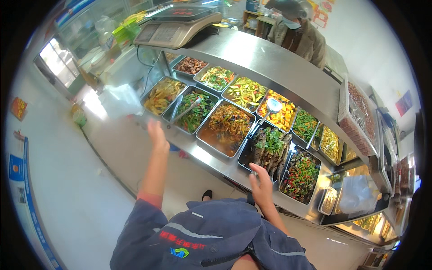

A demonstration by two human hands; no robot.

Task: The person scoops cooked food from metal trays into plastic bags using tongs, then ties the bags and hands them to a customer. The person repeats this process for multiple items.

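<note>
My left hand is raised in front of the counter's near left edge, fingers stretched out and holding nothing. It is closest to a tray of green vegetables, across which metal tongs lie. My right hand hovers by the near edge of a tray of whole fish topped with green herbs, its fingers apart and nothing in them. A long-handled metal spoon rests with its bowl over a yellow and red dish. Between my hands sits a tray of shredded food in brown sauce.
A steel shelf spans above the trays, carrying a weighing scale at its left end. Clear plastic bags lie at the counter's left. Across the counter stands a helmeted, masked person. Boxed goods are stacked at right.
</note>
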